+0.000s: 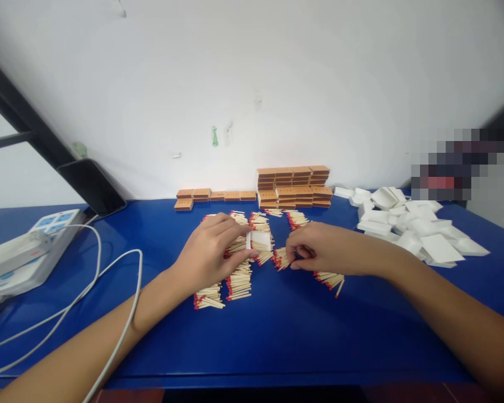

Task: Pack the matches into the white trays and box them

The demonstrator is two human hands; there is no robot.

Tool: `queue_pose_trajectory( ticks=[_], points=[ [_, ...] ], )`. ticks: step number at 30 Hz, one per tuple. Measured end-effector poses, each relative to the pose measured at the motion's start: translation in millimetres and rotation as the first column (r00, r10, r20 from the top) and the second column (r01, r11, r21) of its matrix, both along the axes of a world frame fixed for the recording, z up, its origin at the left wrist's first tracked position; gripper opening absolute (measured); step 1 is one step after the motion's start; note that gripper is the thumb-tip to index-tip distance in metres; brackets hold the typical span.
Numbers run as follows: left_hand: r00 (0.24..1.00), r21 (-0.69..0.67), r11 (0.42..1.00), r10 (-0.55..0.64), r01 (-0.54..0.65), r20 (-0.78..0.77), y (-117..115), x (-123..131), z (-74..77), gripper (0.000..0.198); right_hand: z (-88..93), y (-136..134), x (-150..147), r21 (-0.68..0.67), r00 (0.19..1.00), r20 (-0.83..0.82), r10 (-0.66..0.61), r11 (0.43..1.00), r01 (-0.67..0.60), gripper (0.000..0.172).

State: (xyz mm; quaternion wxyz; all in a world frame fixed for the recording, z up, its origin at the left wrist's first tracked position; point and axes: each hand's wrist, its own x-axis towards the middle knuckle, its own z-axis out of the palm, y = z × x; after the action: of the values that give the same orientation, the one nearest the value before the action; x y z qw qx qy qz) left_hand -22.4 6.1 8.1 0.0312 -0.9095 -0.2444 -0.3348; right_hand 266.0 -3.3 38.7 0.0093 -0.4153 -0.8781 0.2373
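Note:
Between thumb and fingers, my left hand (pixel 212 249) grips a small white matchbox tray (pixel 262 239) above the matches, with some matchsticks inside it. Just to the right, my right hand (pixel 308 246) is closed at the edge of a pile of red-tipped matches (pixel 280 258); its fingertips are pressed together, and what they pinch, if anything, is too small to make out. More matches (pixel 239 282) lie in rows under and in front of my left hand. Another bunch of matches (pixel 331 281) sits below my right wrist.
Orange matchboxes (pixel 294 193) are stacked against the wall, with a lower row of matchboxes (pixel 233 196) to their left. White empty trays (pixel 403 221) are heaped at the right on the blue table (pixel 277 341). A power strip (pixel 33 252) and white cable (pixel 138 274) occupy the left.

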Motion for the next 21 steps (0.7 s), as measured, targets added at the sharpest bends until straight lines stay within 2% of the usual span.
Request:
queue_pose_trajectory(
  ticks=[4,13,17,21],
  points=[
    [1.0,0.004,1.0,0.005,-0.005,-0.005,0.9,-0.1,-0.7,0.036,-1.8,0.7,2.8,0.006,1.0,0.027,-0.016,1.0,0.016,0.011],
    [1.0,-0.005,1.0,0.0,0.0,-0.016,1.5,0.8,-0.6,0.036,3.1,-7.5,0.6,-0.078,0.995,0.075,-0.063,0.995,0.069,0.007],
    [1.0,0.0,1.0,-0.001,0.001,-0.023,1.0,0.5,-0.5,0.036,5.1,-8.6,3.7,-0.083,0.985,0.141,-0.101,0.99,0.113,0.011],
    [1.0,-0.002,1.0,-0.006,0.006,-0.028,1.0,0.6,-0.7,0.035,4.0,-8.6,3.2,-0.12,0.986,0.141,-0.086,0.987,0.103,0.012]
  ],
)
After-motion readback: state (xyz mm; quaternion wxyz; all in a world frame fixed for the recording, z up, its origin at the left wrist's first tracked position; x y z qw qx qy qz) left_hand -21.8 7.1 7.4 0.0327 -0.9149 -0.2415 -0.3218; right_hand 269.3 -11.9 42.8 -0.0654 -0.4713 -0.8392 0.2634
